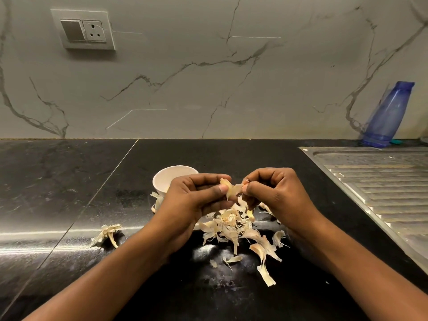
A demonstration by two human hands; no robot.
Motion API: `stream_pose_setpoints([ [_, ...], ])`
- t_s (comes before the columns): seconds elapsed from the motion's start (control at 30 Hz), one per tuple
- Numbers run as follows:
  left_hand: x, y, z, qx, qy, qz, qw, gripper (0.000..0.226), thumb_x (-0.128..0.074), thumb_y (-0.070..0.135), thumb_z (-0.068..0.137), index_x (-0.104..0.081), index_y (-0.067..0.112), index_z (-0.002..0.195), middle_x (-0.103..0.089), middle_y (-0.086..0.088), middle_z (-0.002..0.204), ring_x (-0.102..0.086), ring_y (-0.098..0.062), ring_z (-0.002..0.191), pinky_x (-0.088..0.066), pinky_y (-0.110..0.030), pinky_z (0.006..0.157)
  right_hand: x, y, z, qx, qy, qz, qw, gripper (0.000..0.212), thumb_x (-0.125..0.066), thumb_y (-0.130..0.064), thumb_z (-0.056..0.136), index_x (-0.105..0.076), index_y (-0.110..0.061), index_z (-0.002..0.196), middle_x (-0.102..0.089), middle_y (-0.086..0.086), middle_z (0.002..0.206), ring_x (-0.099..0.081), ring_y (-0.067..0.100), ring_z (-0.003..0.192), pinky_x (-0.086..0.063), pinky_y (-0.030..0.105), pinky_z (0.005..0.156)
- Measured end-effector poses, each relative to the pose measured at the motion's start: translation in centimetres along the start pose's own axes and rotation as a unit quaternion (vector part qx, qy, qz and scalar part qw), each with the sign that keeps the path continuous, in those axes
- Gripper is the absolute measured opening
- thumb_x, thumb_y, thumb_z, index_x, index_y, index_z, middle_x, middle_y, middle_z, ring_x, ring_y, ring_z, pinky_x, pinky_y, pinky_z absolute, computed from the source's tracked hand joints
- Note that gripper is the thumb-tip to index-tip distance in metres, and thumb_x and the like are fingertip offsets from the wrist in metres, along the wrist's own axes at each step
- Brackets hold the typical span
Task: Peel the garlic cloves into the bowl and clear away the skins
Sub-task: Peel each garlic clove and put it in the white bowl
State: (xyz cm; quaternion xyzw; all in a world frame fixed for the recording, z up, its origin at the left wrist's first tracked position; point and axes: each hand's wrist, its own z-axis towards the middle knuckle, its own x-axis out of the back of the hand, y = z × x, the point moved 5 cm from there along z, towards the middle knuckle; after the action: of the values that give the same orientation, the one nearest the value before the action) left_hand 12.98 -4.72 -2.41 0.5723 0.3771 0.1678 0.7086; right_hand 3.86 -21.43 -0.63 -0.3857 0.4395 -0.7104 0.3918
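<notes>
The left hand (199,198) pinches a garlic clove (228,188) between its thumb and curled fingers. The right hand (278,193) pinches the other end, where a thin flap of skin sticks out. Both grips are small and tight. The clove lies sideways between them, one end to each hand, up above the bench (69,181).

The white bowl (158,185) sits just behind the left hand. That hand is nearer, so it looks best placed to drop the clove in. The pile of skins (231,228) lies right under the hands. A dry garlic stalk (107,232) lies apart on the left.

The left hand hides part of the bowl, so what is inside cannot be seen. How much skin is on the clove is hard to tell.
</notes>
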Motion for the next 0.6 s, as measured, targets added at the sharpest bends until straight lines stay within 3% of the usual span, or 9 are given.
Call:
stream_pose_setpoints([
  [0.23, 1.12, 1.20, 0.27, -0.002, 0.041, -0.053, 0.998, 0.028, -0.062, -0.004, 0.094, -0.069, -0.005, 0.121, -0.077, -0.024, 0.112, -0.078, -0.034, 0.099, -0.065, -0.037, 0.084, 0.48, 0.13, 0.16, -0.011, -0.001, -0.002, 1.000, 0.015, -0.069, 0.001, 0.094, -0.077, -0.004, 0.082, -0.073, 0.018, 0.076, -0.067, 0.026, 0.067, -0.059, 0.033, 0.064],
  [0.37, 1.15, 0.82, 0.33, 0.000, 0.034, -0.034, 0.999, 0.028, -0.061, -0.004, 0.097, -0.069, -0.002, 0.124, -0.077, -0.021, 0.115, -0.077, -0.036, 0.105, -0.065, -0.038, 0.088, 0.53, 0.17, 0.13, -0.013, -0.013, -0.018, 1.000, 0.003, -0.079, -0.004, 0.090, -0.079, -0.004, 0.087, -0.075, 0.012, 0.076, -0.067, 0.022, 0.064, -0.058, 0.030, 0.060],
  [0.47, 1.17, 0.82, 0.46, -0.010, 0.030, -0.007, 0.999, 0.030, -0.063, -0.004, 0.096, -0.070, 0.001, 0.124, -0.078, -0.018, 0.115, -0.077, -0.031, 0.102, -0.064, -0.036, 0.089, 0.59, 0.24, 0.07, -0.014, -0.013, -0.034, 0.999, 0.008, -0.085, -0.007, 0.086, -0.081, -0.008, 0.093, -0.079, 0.009, 0.083, -0.074, 0.019, 0.072, -0.060, 0.029, 0.063],
  [0.6, 0.91, 0.82, 0.47, -0.032, 0.018, 0.037, 0.999, 0.033, -0.067, -0.002, 0.092, -0.071, 0.006, 0.123, -0.079, -0.014, 0.113, -0.078, -0.026, 0.099, -0.064, -0.031, 0.089, 0.75, 0.21, 0.12, -0.011, -0.020, -0.043, 0.999, 0.016, -0.075, 0.002, 0.093, -0.082, -0.009, 0.103, -0.082, 0.006, 0.092, -0.080, 0.024, 0.085, -0.065, 0.032, 0.068],
])
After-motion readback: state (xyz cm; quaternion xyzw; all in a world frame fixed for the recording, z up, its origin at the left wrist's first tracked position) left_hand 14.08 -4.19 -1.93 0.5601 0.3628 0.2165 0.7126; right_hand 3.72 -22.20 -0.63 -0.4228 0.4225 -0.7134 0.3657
